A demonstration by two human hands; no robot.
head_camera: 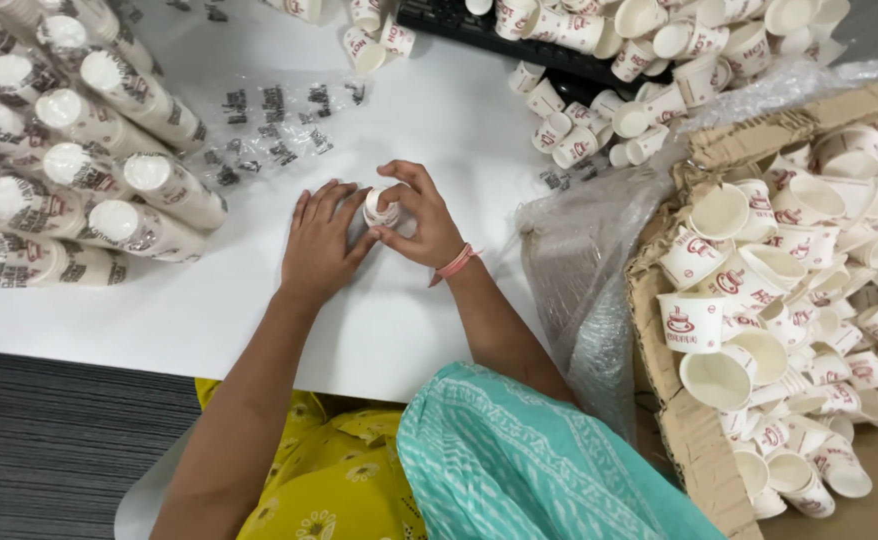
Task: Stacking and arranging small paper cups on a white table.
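A small white paper cup [379, 209] with a red print lies on its side on the white table [439, 120], near the middle of the head view. My right hand [421, 220] curls its fingers and thumb around the cup from the right. Flat on the table to the cup's left rests my left hand [321, 242], its fingertips touching the cup.
Plastic-wrapped sleeves of stacked cups [69, 150] lie at the left. Loose cups [599, 120] are scattered at the back right, by a dark keyboard [479, 30]. A cardboard box [694, 440] lined with clear plastic [579, 270] and full of cups stands at the right.
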